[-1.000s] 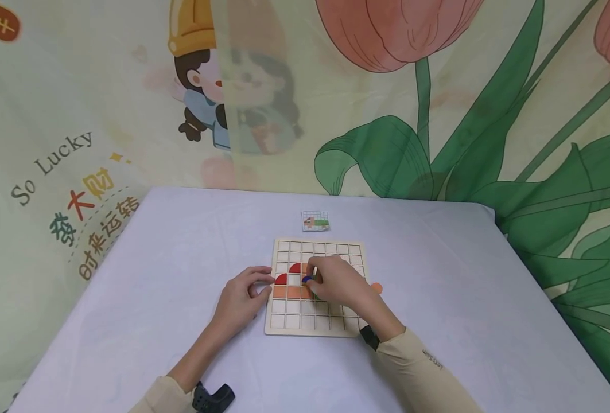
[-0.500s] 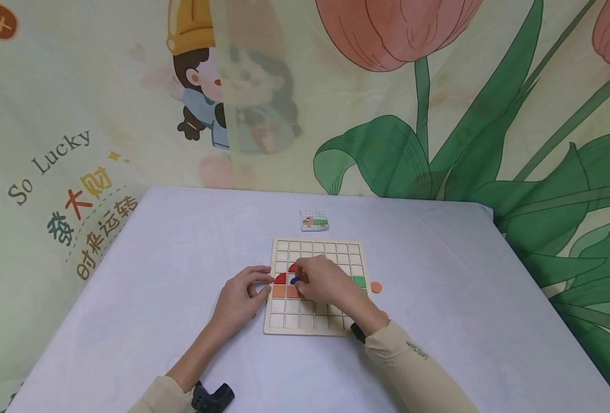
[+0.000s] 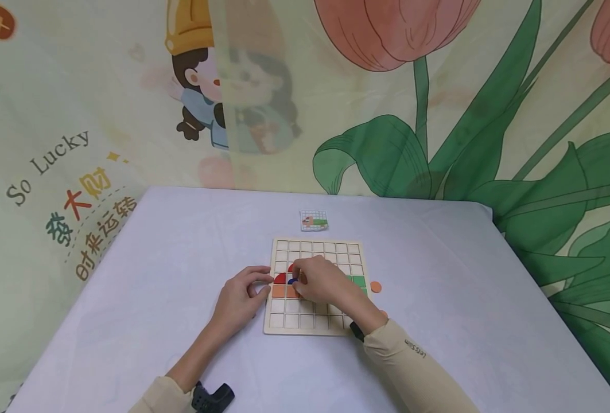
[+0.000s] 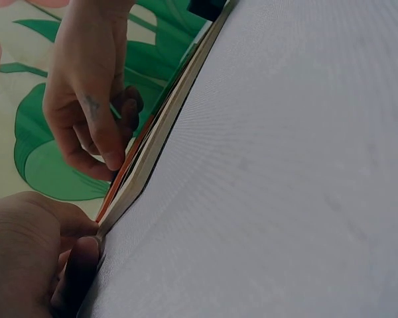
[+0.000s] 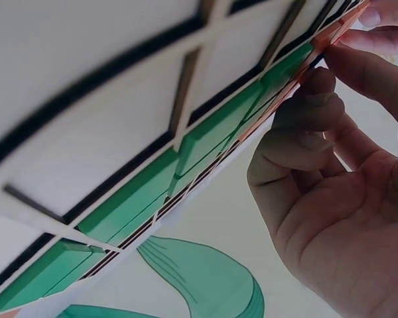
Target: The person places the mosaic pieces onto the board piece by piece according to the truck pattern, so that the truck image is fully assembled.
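Observation:
A wooden grid board [image 3: 291,321] lies flat on the table, with coloured tiles set in some of its squares. My right hand [image 3: 319,279] is over the board's left half, thumb and finger pinching a small blue rounded piece [image 3: 291,281] at a square. Next to that square are a red quarter-circle tile [image 3: 280,279] and, just below, orange tiles [image 3: 279,291]. The right hand covers the middle squares. My left hand [image 3: 240,293] rests its fingertips against the board's left edge; in the left wrist view, the left fingers [image 4: 76,218] meet the board's side near its corner.
Green tiles [image 3: 359,281] fill squares on the right side of the board. An orange round piece [image 3: 376,287] lies just off its right edge, another partly behind the right wrist. A small pattern card [image 3: 314,221] lies beyond the board on the white tablecloth [image 3: 428,258].
My right hand has moved left across the board with the blue piece, which now sits lower at a square beside the red tile. The left hand has stayed at the edge.

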`<state>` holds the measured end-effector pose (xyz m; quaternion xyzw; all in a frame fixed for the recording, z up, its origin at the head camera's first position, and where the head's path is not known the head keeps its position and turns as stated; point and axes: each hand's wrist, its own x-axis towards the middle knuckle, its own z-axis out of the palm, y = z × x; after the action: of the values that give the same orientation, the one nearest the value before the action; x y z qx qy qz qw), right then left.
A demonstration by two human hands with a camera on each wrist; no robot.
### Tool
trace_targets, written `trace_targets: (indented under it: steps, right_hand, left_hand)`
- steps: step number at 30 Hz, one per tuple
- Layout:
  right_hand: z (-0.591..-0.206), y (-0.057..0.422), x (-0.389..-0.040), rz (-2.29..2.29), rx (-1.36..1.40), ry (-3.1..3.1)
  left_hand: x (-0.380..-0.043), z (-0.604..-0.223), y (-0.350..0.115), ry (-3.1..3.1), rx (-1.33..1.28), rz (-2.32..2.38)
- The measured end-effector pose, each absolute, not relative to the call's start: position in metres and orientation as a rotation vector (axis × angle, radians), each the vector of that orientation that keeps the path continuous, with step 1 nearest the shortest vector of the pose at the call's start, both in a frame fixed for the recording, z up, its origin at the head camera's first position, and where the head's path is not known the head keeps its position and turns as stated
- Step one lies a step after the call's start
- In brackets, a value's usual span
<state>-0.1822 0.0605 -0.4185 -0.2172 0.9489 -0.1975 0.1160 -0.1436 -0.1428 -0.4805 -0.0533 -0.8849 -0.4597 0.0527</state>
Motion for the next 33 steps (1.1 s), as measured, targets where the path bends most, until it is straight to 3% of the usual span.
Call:
trace_targets:
  steps: [14,33]
  right_hand:
    - [-0.416,0.075,-0.18,-0.608,-0.647,2.794]
    - [-0.412,0.156,-0.165,-0.67,-0.48,2.843]
  left_hand:
    - [-0.143,-0.481,-0.14,-2.685,-0.16,-1.384]
    - [-0.142,-0.479,-0.141,-2.684,-0.16,-1.373]
